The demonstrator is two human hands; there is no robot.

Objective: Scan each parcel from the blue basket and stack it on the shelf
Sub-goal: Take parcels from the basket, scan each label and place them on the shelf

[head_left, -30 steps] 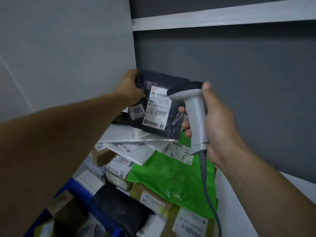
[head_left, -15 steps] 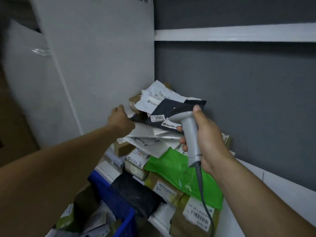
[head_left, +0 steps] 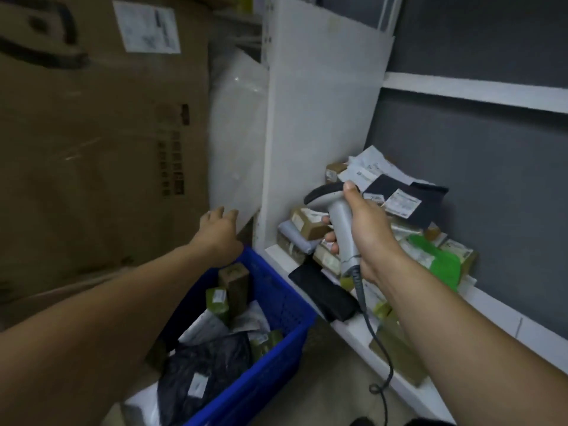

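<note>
My right hand point(head_left: 365, 232) grips the grey barcode scanner point(head_left: 336, 216) by its handle, held in front of the parcel pile on the white shelf point(head_left: 408, 382). The dark parcel with white labels point(head_left: 412, 201) lies on top of that pile. My left hand point(head_left: 219, 232) hangs empty with relaxed fingers above the far rim of the blue basket point(head_left: 276, 342). Inside the basket lie a black bag point(head_left: 203, 370), small olive boxes point(head_left: 235, 284) and white bags.
A large brown cardboard box point(head_left: 92, 142) stands at the left. A white shelf side panel point(head_left: 319, 124) rises behind the basket. A green bag point(head_left: 439, 262) and a black parcel point(head_left: 322, 290) lie on the shelf. The scanner's cable point(head_left: 375, 339) hangs down.
My left hand let go of the dark parcel on top of the pile and moved left and down over the basket. The view turned left towards the basket.
</note>
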